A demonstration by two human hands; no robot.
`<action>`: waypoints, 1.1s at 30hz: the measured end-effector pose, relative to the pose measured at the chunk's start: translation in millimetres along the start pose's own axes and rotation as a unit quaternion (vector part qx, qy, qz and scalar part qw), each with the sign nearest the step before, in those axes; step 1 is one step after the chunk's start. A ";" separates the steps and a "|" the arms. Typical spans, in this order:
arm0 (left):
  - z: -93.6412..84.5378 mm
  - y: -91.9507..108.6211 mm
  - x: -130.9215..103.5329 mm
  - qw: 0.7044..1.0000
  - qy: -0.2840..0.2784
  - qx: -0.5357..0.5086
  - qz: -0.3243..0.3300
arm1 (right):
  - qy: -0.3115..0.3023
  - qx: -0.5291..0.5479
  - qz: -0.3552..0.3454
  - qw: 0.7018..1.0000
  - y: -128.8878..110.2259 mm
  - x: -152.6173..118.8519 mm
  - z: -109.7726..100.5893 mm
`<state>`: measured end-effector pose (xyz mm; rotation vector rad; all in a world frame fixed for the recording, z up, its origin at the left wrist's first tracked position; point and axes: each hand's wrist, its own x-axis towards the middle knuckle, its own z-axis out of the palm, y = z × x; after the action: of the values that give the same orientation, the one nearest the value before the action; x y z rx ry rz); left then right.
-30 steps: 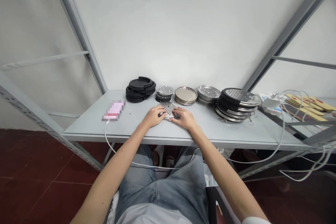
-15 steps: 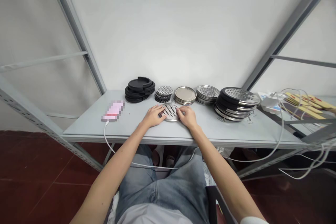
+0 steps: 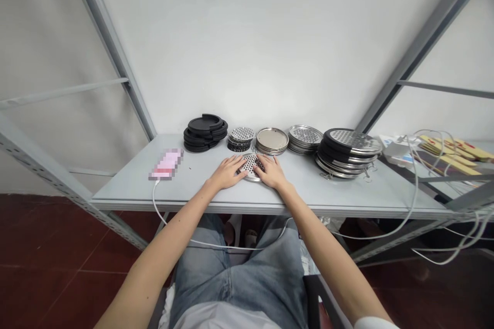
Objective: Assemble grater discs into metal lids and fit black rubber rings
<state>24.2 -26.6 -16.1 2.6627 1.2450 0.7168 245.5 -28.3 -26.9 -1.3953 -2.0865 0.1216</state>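
Note:
A round perforated metal disc (image 3: 252, 166) lies on the grey table in front of me. My left hand (image 3: 228, 171) rests at its left edge, fingers spread and thumb on the rim. On the disc's right side lies my right hand (image 3: 269, 169), its fingers apart and flat over the holes. Behind the disc are a small stack of perforated discs (image 3: 242, 134) and a stack of plain metal lids (image 3: 272, 140). Another stack of perforated round plates (image 3: 305, 136) stands to the right of the lids.
Black rings (image 3: 205, 133) are piled at the back left, near a blurred pink phone (image 3: 165, 164) on a white cable. A tall pile of black-rimmed discs (image 3: 347, 151) stands right. Yellow pieces (image 3: 447, 153) and cables lie beyond the shelf post (image 3: 420, 46).
My right hand has flattened and its fingers have spread further over the disc. My left fingers have also stretched out along the disc's edge.

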 end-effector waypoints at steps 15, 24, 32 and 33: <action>-38.5 -13.4 32.8 0.960 0.255 0.093 -0.070 | 0.087 0.006 0.039 0.995 17.0 3.7 5.6; -101.8 -39.6 89.4 0.946 0.105 0.178 -0.249 | 0.098 0.027 0.031 0.994 16.3 3.4 6.7; -97.3 -42.6 102.2 0.919 0.067 0.196 -0.335 | 0.090 0.027 0.030 0.995 14.1 3.5 3.1; -95.6 -43.2 102.2 0.915 0.075 0.203 -0.341 | 0.088 0.027 0.031 0.995 13.9 3.5 2.8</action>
<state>6.2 69.5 93.0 2.1724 2.4019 0.5934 254.3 -18.4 -33.1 -1.3858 -1.8835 0.0762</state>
